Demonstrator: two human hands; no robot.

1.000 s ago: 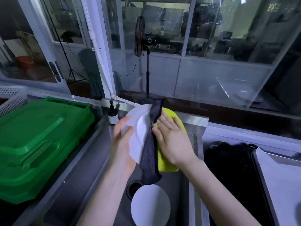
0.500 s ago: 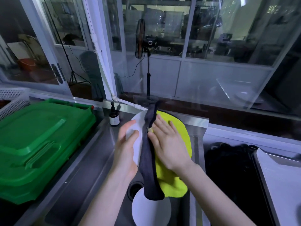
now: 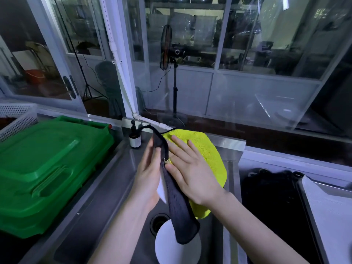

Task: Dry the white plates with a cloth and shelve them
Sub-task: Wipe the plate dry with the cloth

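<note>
White plate (image 3: 162,189) held on edge above steel sink (image 3: 91,225), sandwiched between both hands, almost wholly hidden, just a thin smooth white sliver visible beside left hand (image 3: 149,174). Left hand flat against one face, fingers straight and together. Right hand (image 3: 190,174) pressing cloth (image 3: 209,155) onto the other face, fingers spread. Cloth fluffy lime-yellow, rounded over the plate, dark grey reverse hanging down in a long strip. Second white plate (image 3: 177,246), round, lying in the basin by drain (image 3: 158,223). Green plastic crate (image 3: 47,168) at left, small brown bottle (image 3: 135,141) behind.
</note>
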